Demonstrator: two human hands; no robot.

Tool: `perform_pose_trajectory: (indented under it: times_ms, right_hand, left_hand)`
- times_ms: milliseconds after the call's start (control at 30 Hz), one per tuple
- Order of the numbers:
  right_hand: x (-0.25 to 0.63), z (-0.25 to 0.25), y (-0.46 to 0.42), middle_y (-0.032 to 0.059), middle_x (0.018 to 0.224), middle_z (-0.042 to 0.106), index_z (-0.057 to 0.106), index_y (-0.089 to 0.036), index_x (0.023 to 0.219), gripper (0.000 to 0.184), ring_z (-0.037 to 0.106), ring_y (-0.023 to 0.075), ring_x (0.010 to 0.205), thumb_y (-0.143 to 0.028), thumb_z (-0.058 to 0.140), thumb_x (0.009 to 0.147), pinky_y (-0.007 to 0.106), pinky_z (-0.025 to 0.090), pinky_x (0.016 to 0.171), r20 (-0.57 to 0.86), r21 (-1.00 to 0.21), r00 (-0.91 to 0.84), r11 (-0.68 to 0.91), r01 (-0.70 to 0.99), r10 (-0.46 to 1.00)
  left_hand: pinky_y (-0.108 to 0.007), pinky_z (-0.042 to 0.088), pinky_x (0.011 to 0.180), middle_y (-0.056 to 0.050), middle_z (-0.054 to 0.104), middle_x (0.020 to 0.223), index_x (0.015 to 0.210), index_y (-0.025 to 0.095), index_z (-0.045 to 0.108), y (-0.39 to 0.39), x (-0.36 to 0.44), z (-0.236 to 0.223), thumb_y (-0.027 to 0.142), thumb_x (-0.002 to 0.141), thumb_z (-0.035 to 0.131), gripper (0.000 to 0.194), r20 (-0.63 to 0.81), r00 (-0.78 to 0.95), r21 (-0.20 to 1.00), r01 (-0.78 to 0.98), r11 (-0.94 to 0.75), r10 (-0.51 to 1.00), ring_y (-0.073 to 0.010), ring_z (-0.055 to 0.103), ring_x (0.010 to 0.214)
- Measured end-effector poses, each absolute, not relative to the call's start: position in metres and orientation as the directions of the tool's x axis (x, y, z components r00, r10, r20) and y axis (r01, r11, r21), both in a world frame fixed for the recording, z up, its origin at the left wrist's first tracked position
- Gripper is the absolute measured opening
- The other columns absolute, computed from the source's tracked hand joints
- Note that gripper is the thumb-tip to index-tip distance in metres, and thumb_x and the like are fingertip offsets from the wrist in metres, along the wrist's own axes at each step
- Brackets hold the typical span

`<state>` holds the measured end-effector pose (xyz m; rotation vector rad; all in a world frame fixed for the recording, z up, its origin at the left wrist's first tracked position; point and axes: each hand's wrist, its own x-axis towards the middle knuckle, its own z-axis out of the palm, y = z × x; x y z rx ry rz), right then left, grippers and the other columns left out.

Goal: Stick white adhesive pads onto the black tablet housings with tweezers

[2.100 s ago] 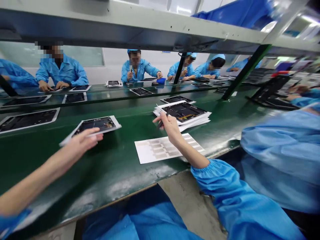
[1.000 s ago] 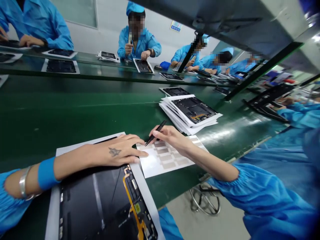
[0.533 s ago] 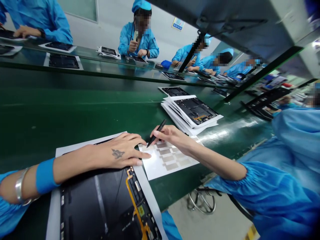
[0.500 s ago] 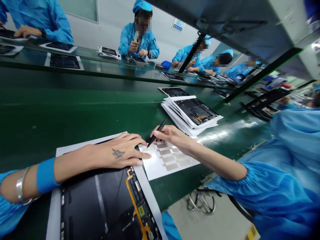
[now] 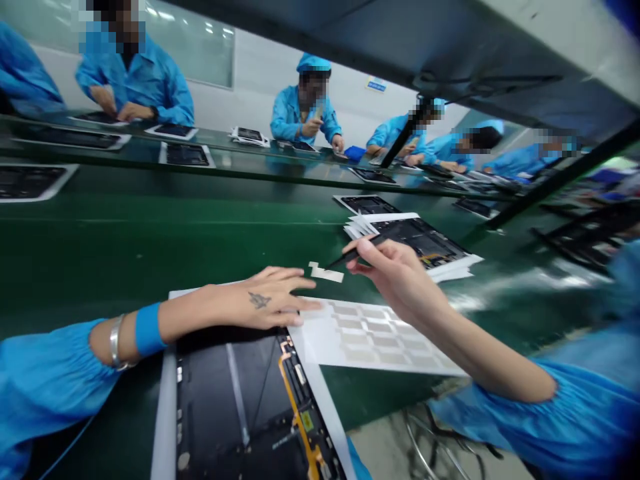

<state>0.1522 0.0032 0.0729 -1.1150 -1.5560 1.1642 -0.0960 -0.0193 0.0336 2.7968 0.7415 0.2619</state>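
Just beyond the left fingertips, over the green bench (image 5: pixel 225 250), a pale sticker (image 5: pixel 330 274) sits at the tip of the black tweezers (image 5: pixel 351 256); it is thin and stepped, with a small tab at its left end and a longer strip to the right, and whether it touches the bench I cannot tell. The right hand (image 5: pixel 397 267) pinches the tweezers between thumb and fingers. The left hand (image 5: pixel 267 300) is flat with fingers loosely spread, gripping nothing, laid across the far edge of a casing (image 5: pixel 215 400) and reaching over the left corner of a sheet (image 5: pixel 320 343). That white sheet carries rows of greyish stickers, partly covered by the right forearm. The casing, a black shell on white paper (image 5: pixel 163 420), contains an orange ribbon (image 5: pixel 295 400) along its right side and a yellow-green label (image 5: pixel 307 420). Behind the right hand, which hides part of it, is a stack (image 5: pixel 463 270) of casings and papers. Co-workers in blue sit along the far side, below a grey shelf (image 5: pixel 380 60).
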Motion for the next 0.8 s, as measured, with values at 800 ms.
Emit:
perform_pose_trajectory:
  times_ms: [800]
  right_hand:
    - [0.056,0.019,0.02,-0.0014,0.061,0.056,0.06,-0.019,0.071,0.045,0.06,0.0155,0.063,-0.063,0.071,0.074,0.033,0.053,0.072,-0.163,-0.973,-0.514,-0.051,0.225,0.842]
  left_hand:
    - [-0.031,0.044,0.068,-0.006,0.062,0.104,0.109,0.02,0.061,-0.07,-0.17,0.004,0.001,0.09,0.035,0.038,0.215,0.663,0.093,0.717,-0.691,0.717,-0.0196,0.052,0.084]
